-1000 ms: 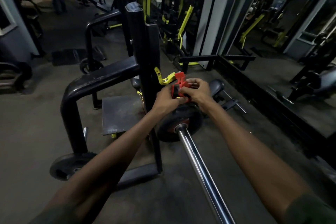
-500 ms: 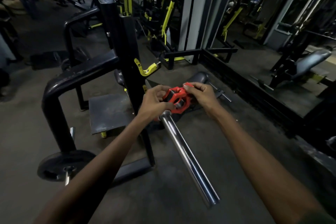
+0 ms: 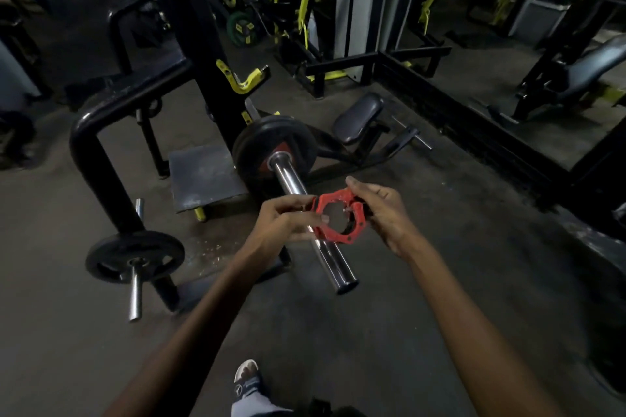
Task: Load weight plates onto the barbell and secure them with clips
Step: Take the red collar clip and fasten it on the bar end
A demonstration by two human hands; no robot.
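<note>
head view:
clip: red barbell collar clip (image 3: 335, 217), held in the air above the chrome sleeve, not on it; its ring faces the camera and the bore is see-through.
left hand: left hand (image 3: 288, 222) pinches the clip's 9 o'clock edge, fingers closed on the rim.
right hand: right hand (image 3: 379, 210) grips the 3 o'clock side where the lever sits, thumb on the top edge; lever position unclear.
barbell sleeve: barbell sleeve (image 3: 313, 230) runs from the plate at 12 o'clock to its free end at 6 o'clock; the end is bare, with open floor beyond it.
plate: black weight plate (image 3: 271, 149) seated at the inner end of the sleeve, bare chrome between it and the clip.
clearance: rack upright (image 3: 210, 54) just behind the plate at 11 o'clock; second plate (image 3: 133, 259) on a storage peg at 9 o'clock, well apart.
floor: sandalled foot (image 3: 246, 379) at 6 o'clock.
writing: logo on sandal strap, too small to read.
</note>
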